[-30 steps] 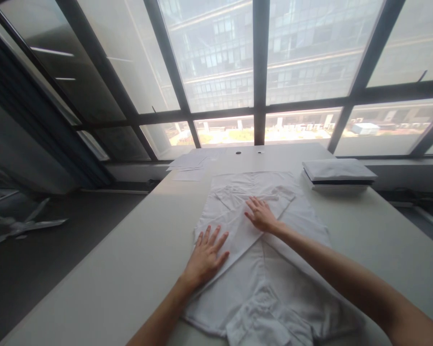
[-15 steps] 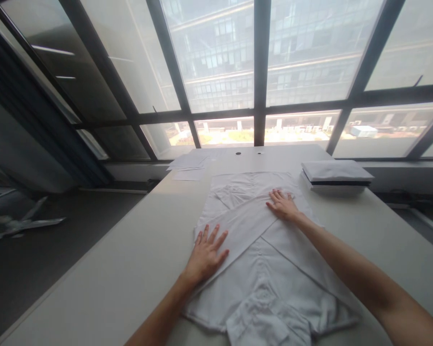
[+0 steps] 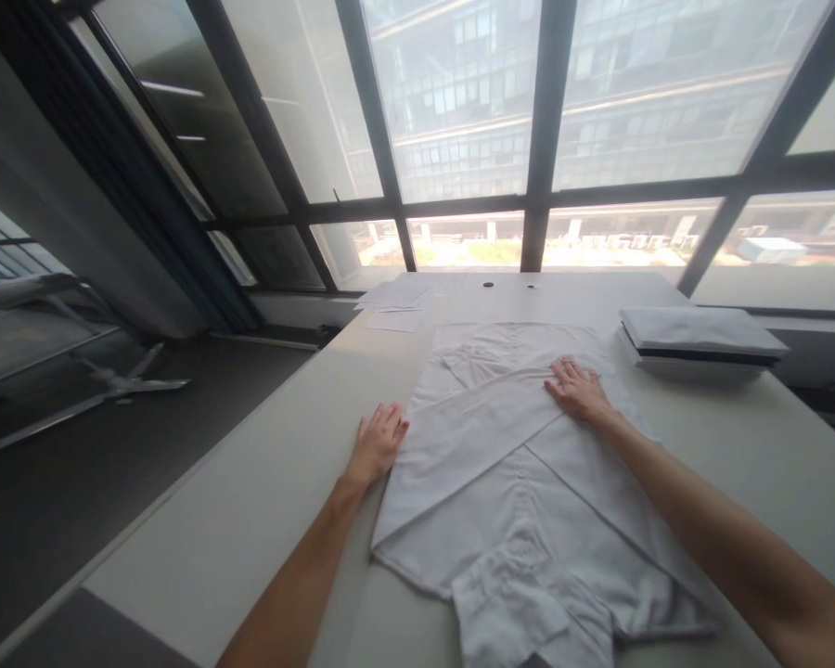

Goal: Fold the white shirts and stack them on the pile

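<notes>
White shirt [image 3: 477, 436] against uncurled hands [image 3: 378, 447] [image 3: 580, 390]

Loose white papers [image 3: 393, 301] are lying near the far left edge of the worktop [image 3: 250, 520], while a pale stack [image 3: 700, 329] with a dark layer is resting toward the right. A dark curtain [image 3: 129, 148] is hanging beside tall windows [image 3: 541, 121]; outside, a building [image 3: 459, 102] is standing. A legged base [image 3: 122, 390] is occupying the dark floor [image 3: 181, 422].
</notes>
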`<state>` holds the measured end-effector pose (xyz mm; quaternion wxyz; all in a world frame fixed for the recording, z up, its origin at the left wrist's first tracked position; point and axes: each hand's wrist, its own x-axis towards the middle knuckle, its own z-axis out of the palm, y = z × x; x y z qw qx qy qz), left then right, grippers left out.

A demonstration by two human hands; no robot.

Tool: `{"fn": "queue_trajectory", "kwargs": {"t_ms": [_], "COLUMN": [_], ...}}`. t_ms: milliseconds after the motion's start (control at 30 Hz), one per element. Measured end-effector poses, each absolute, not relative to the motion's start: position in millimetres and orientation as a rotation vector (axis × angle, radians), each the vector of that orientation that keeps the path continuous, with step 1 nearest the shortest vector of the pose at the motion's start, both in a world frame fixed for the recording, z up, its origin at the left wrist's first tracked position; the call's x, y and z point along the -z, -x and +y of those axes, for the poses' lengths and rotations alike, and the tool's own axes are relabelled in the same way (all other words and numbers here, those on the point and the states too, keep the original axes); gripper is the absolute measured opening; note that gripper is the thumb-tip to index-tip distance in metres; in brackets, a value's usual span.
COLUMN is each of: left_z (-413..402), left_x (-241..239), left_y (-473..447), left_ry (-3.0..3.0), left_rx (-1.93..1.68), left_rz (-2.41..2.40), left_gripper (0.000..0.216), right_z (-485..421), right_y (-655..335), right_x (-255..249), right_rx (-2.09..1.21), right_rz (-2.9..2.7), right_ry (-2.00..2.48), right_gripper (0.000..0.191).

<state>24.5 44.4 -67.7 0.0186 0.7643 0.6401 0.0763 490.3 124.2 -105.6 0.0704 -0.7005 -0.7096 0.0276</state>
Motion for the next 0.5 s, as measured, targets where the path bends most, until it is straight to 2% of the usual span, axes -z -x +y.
{"fn": "queue_trajectory", "kwargs": {"t_ms": [133, 267, 367, 500], "left_z": [44.1, 35.8, 28.9, 27.7], "left_x": [63.6, 69.2, 76.7, 78.9], "left_y": [-34.8, -52.5, -60.3, -60.9], "left_ry": [-2.366, -2.605, -2.645, -2.664], "left_rx": [-0.601, -0.359, -0.18, -0.162], "left_rz": [1.975, 1.636, 1.626, 1.636], "left_gripper": [0.052, 0.053, 0.056, 0.057], "right_z": [123.7, 122.9, 119.1, 104.6], "right_y": [-490.3, -490.7, -488.7, -478.6], "right_x": [105.7, 104.1, 101.0, 92.2], "right_rx": [-0.066, -0.074, -0.075, 0.115], "right_rz": [-2.126, -2.115, -2.104, -1.978], "right_ry": [2.106, 2.104, 2.079, 1.924], "right_gripper": [0.069, 0.069, 0.068, 0.058]}}
